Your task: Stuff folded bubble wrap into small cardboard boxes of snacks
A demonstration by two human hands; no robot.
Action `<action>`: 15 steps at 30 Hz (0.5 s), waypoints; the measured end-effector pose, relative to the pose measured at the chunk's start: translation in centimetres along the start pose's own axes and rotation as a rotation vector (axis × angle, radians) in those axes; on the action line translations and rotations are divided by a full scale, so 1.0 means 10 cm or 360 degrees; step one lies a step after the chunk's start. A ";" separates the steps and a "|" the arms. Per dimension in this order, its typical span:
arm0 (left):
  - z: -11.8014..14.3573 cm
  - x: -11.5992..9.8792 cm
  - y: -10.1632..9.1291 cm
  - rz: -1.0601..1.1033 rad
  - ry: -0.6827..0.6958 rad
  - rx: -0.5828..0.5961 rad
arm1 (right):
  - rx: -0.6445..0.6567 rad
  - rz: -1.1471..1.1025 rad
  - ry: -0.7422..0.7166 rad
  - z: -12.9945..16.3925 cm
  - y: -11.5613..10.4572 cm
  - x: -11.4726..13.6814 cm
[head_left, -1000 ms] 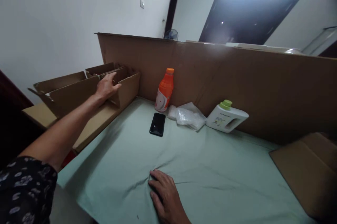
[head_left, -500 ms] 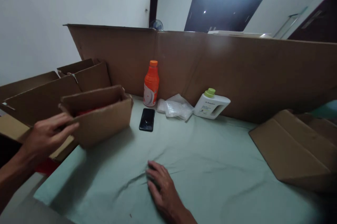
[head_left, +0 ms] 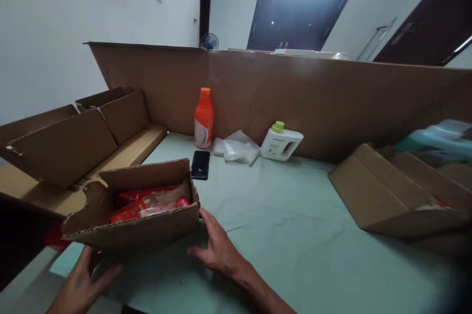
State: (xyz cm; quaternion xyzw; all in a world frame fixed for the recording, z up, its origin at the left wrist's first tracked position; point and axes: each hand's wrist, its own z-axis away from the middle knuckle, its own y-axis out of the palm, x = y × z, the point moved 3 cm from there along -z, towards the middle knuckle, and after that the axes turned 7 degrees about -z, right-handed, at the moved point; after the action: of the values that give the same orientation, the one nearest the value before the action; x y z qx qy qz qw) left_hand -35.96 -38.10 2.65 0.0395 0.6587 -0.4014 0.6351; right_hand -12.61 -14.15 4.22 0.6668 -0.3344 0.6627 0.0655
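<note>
Cardboard box [head_left: 140, 215] on green cloth [head_left: 295, 215], between both hands, left [head_left: 79, 284], right [head_left: 217, 250]

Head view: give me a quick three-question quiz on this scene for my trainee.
1. True or false: both hands touch the open cardboard box.
2. What lies nearest the orange bottle: A) a black phone, B) a folded cardboard box, C) a red mug?
3. What colour is the cap of the white jug?

Key
1. True: the left hand is at the box's near lower edge, and the right hand is against its right corner.
2. A: the phone lies flat on the green cloth just in front of the bottle.
3. Green.
</note>
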 end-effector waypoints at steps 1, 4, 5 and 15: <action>0.03 -0.02 0.11 -0.0014 0.0028 0.0026 | -0.0045 -0.0005 -0.0031 0.01 -0.02 0.02; 0.20 -0.11 0.45 -0.0062 0.0172 -0.0015 | -0.0310 0.0029 -0.0051 0.25 -0.22 0.00; 0.27 -0.12 0.57 -0.0084 0.0211 -0.0022 | -0.0405 0.0051 -0.0026 0.40 -0.33 -0.05; 0.08 -0.87 1.92 -0.0019 0.0861 0.0659 | -0.1065 0.0074 0.0447 1.38 -1.34 -0.47</action>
State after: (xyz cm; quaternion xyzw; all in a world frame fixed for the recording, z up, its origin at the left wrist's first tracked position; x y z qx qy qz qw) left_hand -22.89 -21.61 1.09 0.2688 0.7080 -0.5054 0.4136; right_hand 6.61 -9.48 3.08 0.5032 -0.5356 0.6031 0.3102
